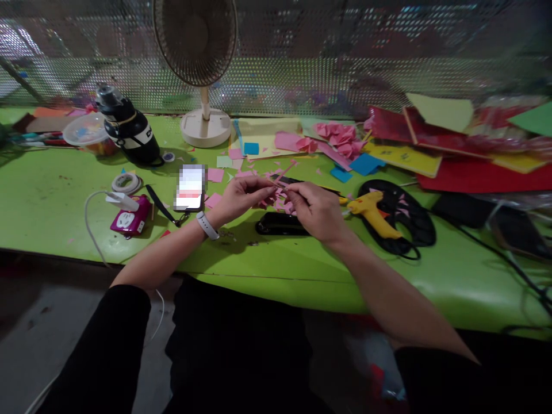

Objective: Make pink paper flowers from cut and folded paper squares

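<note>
Over the middle of the green table, my left hand point(245, 198) and my right hand point(317, 210) meet fingertip to fingertip, both closed in a pinch. Between them is a thin pink paper strip point(285, 171), its free end pointing up and away; the fingers partly hide it. Pink paper scraps point(282, 202) lie scattered under and behind the hands. A black glossy case point(280, 224) rests just below them, partly covered by my right hand. To the right, a yellow glue gun point(375, 214) lies on a black pad point(416, 221).
A phone point(190, 188), purple power adapter point(131, 217), tape roll point(126, 183), black bottle point(129, 129) and white fan point(206, 126) stand or lie left. Crumpled pink paper flowers point(338, 139) and red sheets point(483, 178) are back right. A white cable point(88, 221) hangs over the front edge.
</note>
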A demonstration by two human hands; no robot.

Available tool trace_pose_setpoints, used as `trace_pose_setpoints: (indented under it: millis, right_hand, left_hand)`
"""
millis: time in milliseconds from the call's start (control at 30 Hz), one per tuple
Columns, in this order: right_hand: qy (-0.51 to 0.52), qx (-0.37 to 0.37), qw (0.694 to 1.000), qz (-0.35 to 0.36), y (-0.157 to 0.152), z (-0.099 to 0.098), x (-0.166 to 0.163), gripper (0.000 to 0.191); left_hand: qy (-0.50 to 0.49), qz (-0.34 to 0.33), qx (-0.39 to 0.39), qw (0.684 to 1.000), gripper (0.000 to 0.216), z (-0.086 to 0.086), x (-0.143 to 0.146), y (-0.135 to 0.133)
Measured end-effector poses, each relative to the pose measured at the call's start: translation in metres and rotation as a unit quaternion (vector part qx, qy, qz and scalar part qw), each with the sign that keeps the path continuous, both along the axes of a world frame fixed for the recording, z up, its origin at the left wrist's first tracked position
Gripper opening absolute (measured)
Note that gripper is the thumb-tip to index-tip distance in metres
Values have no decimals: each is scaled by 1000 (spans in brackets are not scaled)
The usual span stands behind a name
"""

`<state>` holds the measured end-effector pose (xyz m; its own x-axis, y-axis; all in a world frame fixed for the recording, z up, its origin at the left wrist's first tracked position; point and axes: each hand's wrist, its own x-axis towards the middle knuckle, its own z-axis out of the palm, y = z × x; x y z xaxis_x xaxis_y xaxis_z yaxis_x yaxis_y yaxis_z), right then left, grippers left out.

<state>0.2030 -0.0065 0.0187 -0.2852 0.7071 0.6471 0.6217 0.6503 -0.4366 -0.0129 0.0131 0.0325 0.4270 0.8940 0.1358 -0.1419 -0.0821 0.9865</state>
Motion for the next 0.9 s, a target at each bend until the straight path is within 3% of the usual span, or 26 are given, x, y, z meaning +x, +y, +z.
trace_pose_setpoints:
  millis: [167, 633, 900]
  right_hand:
    - [16, -31, 999, 19, -2, 4, -2, 31]
    - [-9, -2, 999, 40, 0, 0, 2, 25]
    - [-26, -32, 996, 80, 7, 0, 6, 23]
  left_hand:
    - [17, 14, -5, 1000, 37, 0, -2, 0]
    - [-34, 8, 21, 999, 40, 0, 1, -1]
    - [-20, 15, 17, 1000, 44, -5, 3, 0]
